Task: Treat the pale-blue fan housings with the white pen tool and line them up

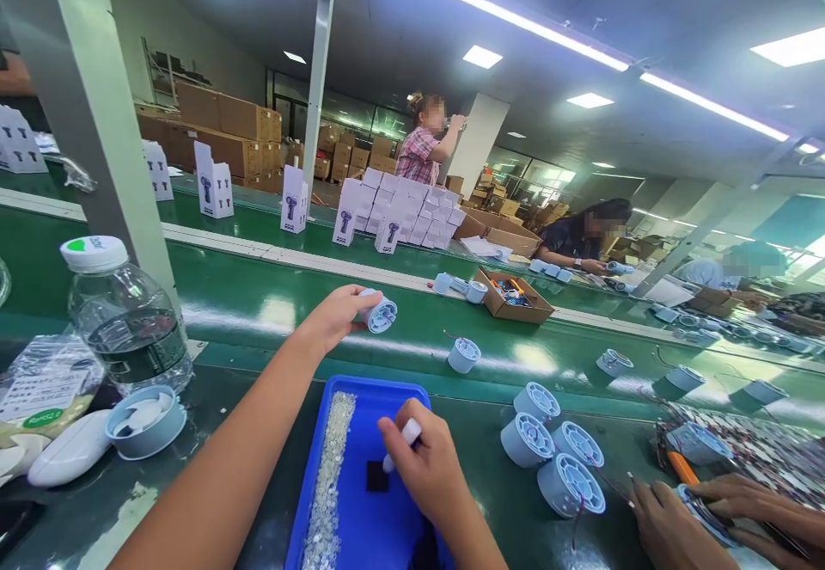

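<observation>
Out over the green conveyor belt, my left hand (336, 319) is closed on a light-blue round plastic housing (381, 315), its ribbed open face turned to the right. My right hand (430, 462) is wrapped round a white pen-like tool (411, 432), whose lower end points down beside a small black square (377, 476). That square lies in a blue tray (369, 383), with a strip of small clear pieces (330, 475) along the tray's left side. Another light-blue housing (464, 355) with a thin wire sits on the belt right of my left hand.
Several housings (571, 484) stand right of the tray, near a co-worker's hands (683, 518). A water bottle (129, 321) and a light-blue ring (147, 422) are at the left. Beyond the belt are white boxes (400, 209) and an open carton (516, 299). A metal post (96, 114) rises at left.
</observation>
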### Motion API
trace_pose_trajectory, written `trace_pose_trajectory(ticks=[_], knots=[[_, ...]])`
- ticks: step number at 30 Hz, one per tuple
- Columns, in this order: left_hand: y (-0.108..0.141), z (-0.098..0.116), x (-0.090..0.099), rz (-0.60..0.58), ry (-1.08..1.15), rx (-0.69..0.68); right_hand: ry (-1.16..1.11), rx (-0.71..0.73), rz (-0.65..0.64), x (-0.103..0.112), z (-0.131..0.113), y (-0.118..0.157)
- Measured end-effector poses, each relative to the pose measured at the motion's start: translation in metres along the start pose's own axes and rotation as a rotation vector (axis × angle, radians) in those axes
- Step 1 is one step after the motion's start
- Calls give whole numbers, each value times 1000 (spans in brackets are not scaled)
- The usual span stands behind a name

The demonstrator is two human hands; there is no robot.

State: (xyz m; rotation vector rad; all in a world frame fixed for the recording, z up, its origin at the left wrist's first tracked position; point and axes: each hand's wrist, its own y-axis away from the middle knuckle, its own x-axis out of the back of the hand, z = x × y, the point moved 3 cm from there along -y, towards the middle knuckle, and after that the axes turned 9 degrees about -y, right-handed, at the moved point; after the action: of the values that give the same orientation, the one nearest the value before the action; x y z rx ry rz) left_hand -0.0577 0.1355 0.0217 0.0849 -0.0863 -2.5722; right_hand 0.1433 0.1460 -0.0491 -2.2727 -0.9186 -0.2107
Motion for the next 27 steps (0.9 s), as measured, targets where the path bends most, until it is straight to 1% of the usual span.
trace_pose_trajectory(ticks=[1,4,7,12,17,19,21,22,23,26,27], knots=[[0,-2,-2,-13,-9,8,-14,-6,14,1,0,0],[-1,-5,-7,-37,-37,26,-33,-1,128,7,2,0],[-1,-5,-8,-39,-49,32,-17,-3,156,11,3,-1],[0,-3,-7,-32,-60,19,-5,-43,124,8,5,-1],[-1,-2,-8,-53,-73,14,68,-46,55,7,5,-2],[-1,-2,-8,-53,-74,12,61,-38,69,8,3,-2],[-1,-3,-9,-52,-72,18,29,-5,111,9,1,-1],[-1,-3,-9,-54,-71,21,15,16,112,8,-1,-1],[0,-4,-10,-61,-71,23,4,30,87,6,-2,0],[1,-7,-15,-89,-76,27,-48,7,-64,-3,-2,2],[1,-8,-16,-99,-80,29,-89,-5,-70,-3,-2,2]])
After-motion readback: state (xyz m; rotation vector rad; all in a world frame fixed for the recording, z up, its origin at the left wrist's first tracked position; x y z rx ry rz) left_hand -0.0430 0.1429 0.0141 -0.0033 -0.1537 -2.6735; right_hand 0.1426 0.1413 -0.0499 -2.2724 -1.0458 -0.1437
